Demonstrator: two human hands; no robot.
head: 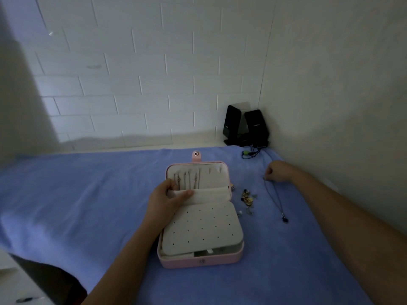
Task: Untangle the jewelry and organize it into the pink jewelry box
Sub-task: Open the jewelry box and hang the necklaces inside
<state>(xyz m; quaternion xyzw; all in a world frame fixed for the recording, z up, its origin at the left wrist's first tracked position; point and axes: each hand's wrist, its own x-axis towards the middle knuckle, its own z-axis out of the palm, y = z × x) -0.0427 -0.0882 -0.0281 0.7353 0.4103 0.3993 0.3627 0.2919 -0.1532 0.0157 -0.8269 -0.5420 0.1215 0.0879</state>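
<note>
The pink jewelry box (199, 261) lies open on the blue cloth, its cream lid panel showing several chains hung on hooks (187, 179). A cream earring panel with small holes (201, 228) covers the base. My left hand (168, 199) grips the fabric pocket flap (211, 195) at the lid's lower edge, thumb on top. My right hand (276, 171) pinches one end of a thin silver necklace (274, 197), which trails toward me to a dark pendant (285, 219). A small tangle of gold jewelry (247, 198) lies between the box and the necklace.
A blue cloth (88, 194) covers the table. Two black speakers (245, 125) stand in the back right corner, with a cable and green connector (248, 153) in front of them. Walls close off the back and right. A small pearl-like piece (240, 212) sits by the box.
</note>
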